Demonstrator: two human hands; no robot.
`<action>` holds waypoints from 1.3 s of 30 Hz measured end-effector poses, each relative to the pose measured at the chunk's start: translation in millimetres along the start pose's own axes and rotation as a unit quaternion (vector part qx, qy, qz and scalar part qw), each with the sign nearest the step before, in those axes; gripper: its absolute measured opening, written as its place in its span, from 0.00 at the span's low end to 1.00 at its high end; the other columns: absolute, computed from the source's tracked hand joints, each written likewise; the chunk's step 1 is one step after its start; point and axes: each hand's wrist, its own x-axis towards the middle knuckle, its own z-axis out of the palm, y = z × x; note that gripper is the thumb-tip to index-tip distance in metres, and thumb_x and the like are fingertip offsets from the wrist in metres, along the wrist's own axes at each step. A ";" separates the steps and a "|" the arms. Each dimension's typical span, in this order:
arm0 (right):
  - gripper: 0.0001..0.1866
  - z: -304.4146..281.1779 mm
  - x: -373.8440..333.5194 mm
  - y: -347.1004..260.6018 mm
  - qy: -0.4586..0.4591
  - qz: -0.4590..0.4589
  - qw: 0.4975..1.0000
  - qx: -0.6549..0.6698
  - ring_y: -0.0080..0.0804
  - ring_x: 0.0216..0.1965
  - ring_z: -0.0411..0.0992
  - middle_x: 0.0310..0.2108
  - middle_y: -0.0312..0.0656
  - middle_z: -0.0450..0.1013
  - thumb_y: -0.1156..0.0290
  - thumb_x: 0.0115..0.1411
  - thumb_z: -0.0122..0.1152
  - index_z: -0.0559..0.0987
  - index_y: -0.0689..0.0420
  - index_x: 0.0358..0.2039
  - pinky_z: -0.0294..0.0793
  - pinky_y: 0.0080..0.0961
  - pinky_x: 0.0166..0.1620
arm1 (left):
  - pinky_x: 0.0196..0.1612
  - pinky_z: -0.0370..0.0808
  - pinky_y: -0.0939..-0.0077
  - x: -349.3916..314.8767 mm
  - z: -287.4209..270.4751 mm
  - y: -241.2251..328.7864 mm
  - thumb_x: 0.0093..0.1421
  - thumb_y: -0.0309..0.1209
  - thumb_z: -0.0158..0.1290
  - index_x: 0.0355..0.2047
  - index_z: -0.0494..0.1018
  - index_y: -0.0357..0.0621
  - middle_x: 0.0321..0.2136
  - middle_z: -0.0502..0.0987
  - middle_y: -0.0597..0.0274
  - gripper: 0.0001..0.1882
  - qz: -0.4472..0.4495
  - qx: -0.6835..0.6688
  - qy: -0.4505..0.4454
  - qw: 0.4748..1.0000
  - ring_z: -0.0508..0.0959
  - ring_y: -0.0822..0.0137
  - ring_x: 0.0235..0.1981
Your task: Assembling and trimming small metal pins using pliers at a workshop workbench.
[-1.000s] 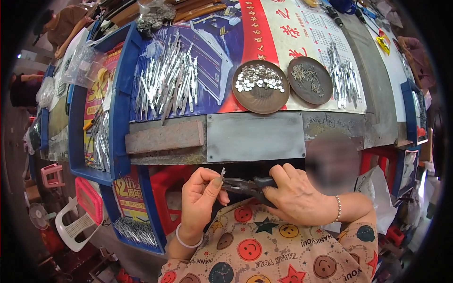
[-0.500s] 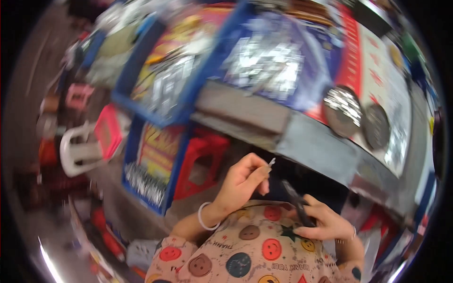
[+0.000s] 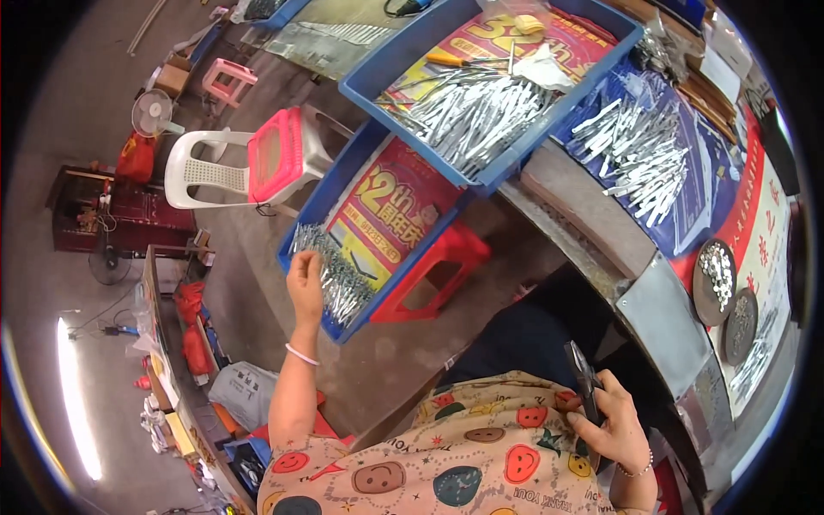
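Observation:
My left hand (image 3: 306,285) is stretched out to the left over a pile of thin metal pieces (image 3: 350,290) in the lower blue bin (image 3: 390,290). Its fingers are drawn together at the edge of the pile, and what they hold, if anything, is hidden. Close to my body on the right, my right hand (image 3: 614,422) is wrapped round dark-handled pliers (image 3: 583,367), whose jaws point up and away from me. A printed red and yellow sheet (image 3: 386,202) lines the bin.
A second blue bin (image 3: 412,142) with silvery strips (image 3: 481,120) overlaps the lower one. More strips (image 3: 639,163) lie on a blue sheet on the bench. Two round dishes (image 3: 702,296) of small parts stand at right. A red stool (image 3: 463,249) and white chair (image 3: 190,176) stand nearby.
My left hand has gone from in front of my body, where it pinched a small metal piece, to the lower bin's pile. The view has swung left. My right hand keeps the pliers.

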 end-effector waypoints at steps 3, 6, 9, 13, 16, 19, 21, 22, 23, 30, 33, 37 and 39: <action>0.13 5.2 5.0 -1.0 -0.012 -0.009 1.000 0.001 0.46 0.34 0.73 0.34 0.50 0.68 0.72 0.46 0.66 0.80 0.65 0.33 0.73 0.31 0.40 | 0.36 0.68 0.84 3.3 -28.7 -35.9 0.65 0.27 0.51 0.35 0.73 0.37 0.28 0.73 0.71 0.05 -0.009 0.035 0.021 0.999 0.71 0.80 0.31; 0.12 7.9 9.3 -6.6 -0.019 -0.001 1.000 -0.001 0.46 0.35 0.73 0.33 0.50 0.68 0.72 0.47 0.65 0.81 0.65 0.32 0.73 0.31 0.41 | 0.34 0.67 0.84 0.8 -36.9 -67.0 0.63 0.25 0.52 0.33 0.74 0.38 0.28 0.72 0.72 0.04 -0.013 0.054 0.041 0.998 0.69 0.80 0.30; 0.13 9.6 11.9 -9.7 -0.018 0.014 1.000 -0.014 0.46 0.35 0.72 0.33 0.50 0.68 0.71 0.47 0.65 0.81 0.64 0.33 0.73 0.33 0.39 | 0.35 0.69 0.80 -3.9 -35.9 -75.6 0.61 0.25 0.55 0.32 0.75 0.37 0.29 0.73 0.64 0.04 -0.009 0.107 0.039 0.993 0.72 0.74 0.31; 0.13 13.5 11.8 -6.8 -0.011 0.027 0.999 -0.036 0.47 0.34 0.71 0.33 0.50 0.68 0.70 0.48 0.66 0.81 0.64 0.33 0.71 0.34 0.37 | 0.35 0.70 0.79 -10.0 -40.5 -81.1 0.59 0.28 0.57 0.32 0.77 0.38 0.30 0.75 0.62 0.05 0.036 0.171 0.019 0.984 0.75 0.71 0.31; 0.13 17.5 13.6 -5.3 -0.008 0.026 0.999 -0.042 0.47 0.34 0.71 0.32 0.50 0.68 0.70 0.48 0.67 0.81 0.65 0.32 0.71 0.35 0.36 | 0.39 0.71 0.77 -10.8 -40.8 -77.5 0.60 0.28 0.57 0.33 0.78 0.39 0.32 0.76 0.61 0.05 0.027 0.175 0.013 0.984 0.76 0.69 0.34; 0.13 18.6 12.9 -4.9 -0.006 0.017 0.998 -0.054 0.48 0.32 0.72 0.32 0.50 0.68 0.68 0.49 0.68 0.80 0.65 0.31 0.72 0.36 0.35 | 0.44 0.71 0.75 -8.2 -31.0 -61.7 0.61 0.27 0.56 0.35 0.78 0.39 0.34 0.76 0.60 0.05 0.058 0.164 0.028 0.984 0.76 0.68 0.38; 0.15 16.9 11.1 -3.2 -0.007 0.002 0.998 -0.066 0.50 0.30 0.72 0.32 0.51 0.68 0.65 0.49 0.69 0.78 0.65 0.28 0.72 0.38 0.33 | 0.43 0.74 0.71 -0.9 -24.9 -56.4 0.61 0.26 0.54 0.38 0.77 0.38 0.37 0.76 0.55 0.07 0.127 0.209 0.045 0.968 0.77 0.62 0.40; 0.17 16.1 12.5 -2.1 -0.009 -0.001 0.997 -0.072 0.51 0.29 0.73 0.33 0.52 0.68 0.63 0.50 0.70 0.78 0.65 0.28 0.73 0.39 0.32 | 0.45 0.73 0.72 0.8 -26.1 -53.3 0.61 0.25 0.53 0.39 0.77 0.38 0.38 0.76 0.56 0.07 0.142 0.205 0.063 0.966 0.77 0.62 0.40; 0.19 15.5 15.3 0.6 -0.031 0.012 0.994 -0.101 0.53 0.29 0.73 0.35 0.54 0.68 0.60 0.51 0.70 0.77 0.65 0.27 0.73 0.40 0.32 | 0.46 0.72 0.73 -0.2 -25.2 -45.7 0.62 0.25 0.52 0.40 0.77 0.37 0.39 0.76 0.56 0.07 0.159 0.200 0.080 0.964 0.77 0.62 0.40; 0.22 15.6 13.9 11.0 -0.058 -0.070 0.995 -0.049 0.56 0.32 0.71 0.37 0.54 0.67 0.55 0.58 0.63 0.75 0.66 0.33 0.73 0.43 0.36 | 0.46 0.71 0.69 -11.2 67.2 116.7 0.61 0.19 0.51 0.39 0.73 0.37 0.37 0.75 0.53 0.06 0.242 0.058 -0.073 0.966 0.75 0.57 0.39; 0.22 11.9 7.7 12.2 -0.060 -0.074 0.995 0.002 0.54 0.34 0.71 0.36 0.52 0.66 0.55 0.60 0.61 0.75 0.66 0.35 0.71 0.42 0.37 | 0.41 0.73 0.66 -28.7 107.0 179.5 0.55 0.16 0.55 0.39 0.73 0.40 0.35 0.75 0.52 0.11 0.342 0.021 -0.171 0.924 0.76 0.53 0.37; 0.21 12.4 -5.8 29.8 -0.015 -0.096 0.993 0.070 0.49 0.34 0.70 0.35 0.50 0.65 0.57 0.61 0.61 0.75 0.66 0.35 0.69 0.38 0.37 | 0.35 0.75 0.66 -42.3 150.6 225.2 0.51 0.17 0.58 0.38 0.76 0.42 0.34 0.75 0.55 0.13 0.461 -0.059 -0.273 0.842 0.77 0.55 0.33; 0.21 10.9 -14.0 37.3 0.004 -0.094 0.992 0.081 0.45 0.33 0.69 0.34 0.49 0.64 0.58 0.61 0.61 0.75 0.67 0.33 0.68 0.36 0.35 | 0.34 0.75 0.67 -47.3 165.4 244.6 0.48 0.17 0.59 0.38 0.77 0.42 0.34 0.76 0.56 0.15 0.499 -0.072 -0.306 0.808 0.77 0.56 0.32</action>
